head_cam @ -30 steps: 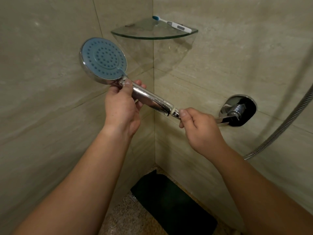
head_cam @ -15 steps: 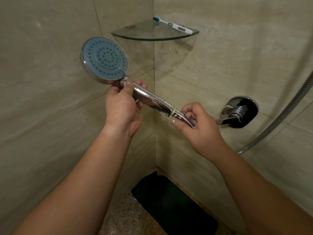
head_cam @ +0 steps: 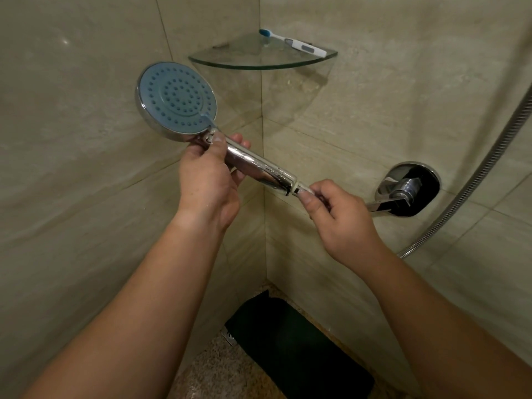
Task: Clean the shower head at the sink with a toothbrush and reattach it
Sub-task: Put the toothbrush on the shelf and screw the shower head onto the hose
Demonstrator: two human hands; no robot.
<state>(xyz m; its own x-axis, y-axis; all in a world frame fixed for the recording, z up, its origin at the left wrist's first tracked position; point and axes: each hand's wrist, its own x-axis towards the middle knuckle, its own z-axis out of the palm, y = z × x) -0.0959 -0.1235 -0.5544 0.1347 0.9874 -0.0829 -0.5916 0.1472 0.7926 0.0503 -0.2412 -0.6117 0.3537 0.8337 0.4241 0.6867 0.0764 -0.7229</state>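
Both hands are up in the shower corner. Left hand point(head_cam: 208, 180) is wrapped around the chrome handle of the shower head point(head_cam: 177, 99), blue face toward us. Right hand point(head_cam: 342, 217) pinches the fitting at the handle's lower end, fingers closed. Farther off, the toothbrush point(head_cam: 292, 43) lies on the glass shelf point(head_cam: 259, 63); hose point(head_cam: 475, 182) and tap point(head_cam: 408, 188) at right.

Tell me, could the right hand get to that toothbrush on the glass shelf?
Probably yes: nothing blocks the toothbrush on the shelf, but the right hand would first have to release the hose fitting.
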